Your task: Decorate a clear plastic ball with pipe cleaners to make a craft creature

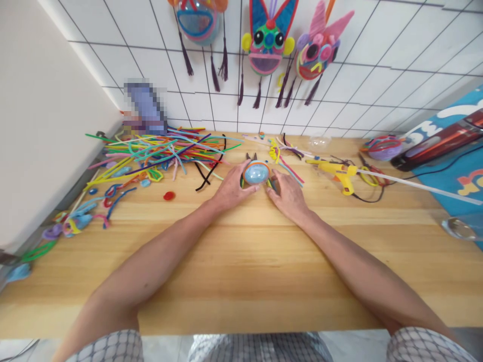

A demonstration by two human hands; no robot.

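Observation:
A light blue, glossy oval dome (257,173) with an orange band along its upper rim is near the middle of the wooden table. My left hand (233,188) is closed on its left side, thumb along the lower edge. My right hand (289,196) is just right of the dome, fingers curved and apart; whether a fingertip touches the rim is hard to tell. Dark tool tips (251,156), like plier jaws, stick out behind the dome, and most of that tool is hidden. Yellow-green bits show on either side beneath the dome.
A heap of coloured pipe cleaners (169,151) lies at the back left, with a red disc (169,195) nearer. To the right are a yellow glue gun (341,176) with a long white stick, scissors (372,176) and a clear cup (458,228). Decorated masks (267,48) hang on the tiled wall.

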